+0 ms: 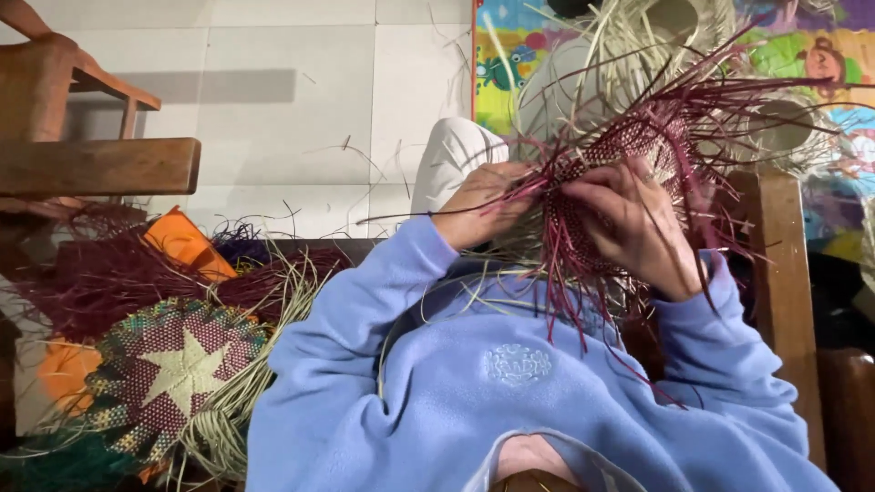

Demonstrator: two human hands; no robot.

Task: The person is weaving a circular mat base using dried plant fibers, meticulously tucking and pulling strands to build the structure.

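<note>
Maroon woven piece (pixel 597 182) upper right | left hand (pixel 478 205), right hand (pixel 638 228) both pinching strands | star mat (pixel 173 364) lower left | bare floor tiles (pixel 292 100) upper middle

At nine o'clock, brown wooden chair (pixel 91 164); at seven, round woven mat with pale star (pixel 178 369) beside orange cloth (pixel 187 241); at one, colourful patterned play mat (pixel 510 64).
</note>
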